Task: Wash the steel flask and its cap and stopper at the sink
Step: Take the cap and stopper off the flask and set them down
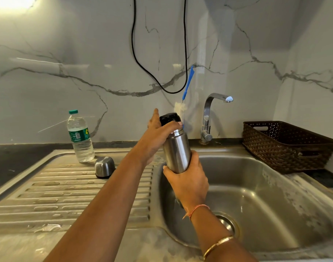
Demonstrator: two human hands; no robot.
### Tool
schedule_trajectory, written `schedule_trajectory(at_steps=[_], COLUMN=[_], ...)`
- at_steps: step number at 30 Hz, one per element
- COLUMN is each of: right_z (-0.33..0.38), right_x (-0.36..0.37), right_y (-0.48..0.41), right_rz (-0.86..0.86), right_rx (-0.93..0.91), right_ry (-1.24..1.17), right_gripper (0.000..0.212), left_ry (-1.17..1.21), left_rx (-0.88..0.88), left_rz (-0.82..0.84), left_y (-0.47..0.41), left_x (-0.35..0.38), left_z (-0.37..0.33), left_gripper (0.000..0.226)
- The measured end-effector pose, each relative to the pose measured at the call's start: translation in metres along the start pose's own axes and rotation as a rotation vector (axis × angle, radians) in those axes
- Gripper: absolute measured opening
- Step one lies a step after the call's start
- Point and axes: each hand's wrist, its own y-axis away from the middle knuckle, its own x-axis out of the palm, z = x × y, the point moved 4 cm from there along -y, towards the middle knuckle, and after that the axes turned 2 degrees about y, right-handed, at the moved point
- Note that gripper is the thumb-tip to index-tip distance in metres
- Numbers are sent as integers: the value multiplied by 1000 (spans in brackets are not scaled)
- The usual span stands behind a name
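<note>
On the draining board's [67,195] back edge stands a water bottle [79,137], with the steel cap [104,167] upside down just in front of it. Over the sink's [266,195] left rim, the left hand [158,135] curls around the black stopper [169,118] on top of the flask [178,152], which the right hand [188,183] grips near its base. The tap [209,118] looks dry. Likely only the cap is off; stopper removal and all washing remain.

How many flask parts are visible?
3: the steel flask in the right hand over the sink, its black stopper gripped by the left hand, the steel cap on the drainboard.
</note>
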Motion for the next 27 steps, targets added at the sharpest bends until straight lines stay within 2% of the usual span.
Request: schedule_trajectory(at_steps=[2,4,8,11,18,21,27], right_z=[-1,-3,-2,0,1,-3,-15], right_x=[-1,-2,-2,0,2,1,-7], right_y=[-1,-1,-1,0,1,0,-8], right_rz=[-4,-2,-2,12,32,31,-46], right_rx=[-2,1,-4,-26,-55,-25,105], right_ry=[3,2,22,31,32,6,-55], right_gripper=[74,75,74,71,71,73,65], left_ry=[59,51,44,110,135,167,296], left_rx=[5,42,92,108,84,118,64], left_rz=[30,-10,-176,-289,-389,-444,-492], left_y=[0,1,3,4,4,1,-2], left_x=[-1,-3,-5,-10,-18,-24,-31], left_z=[0,-2,-4,-6,-6,-4,8], left_gripper=[97,74,69,56,59,58,57])
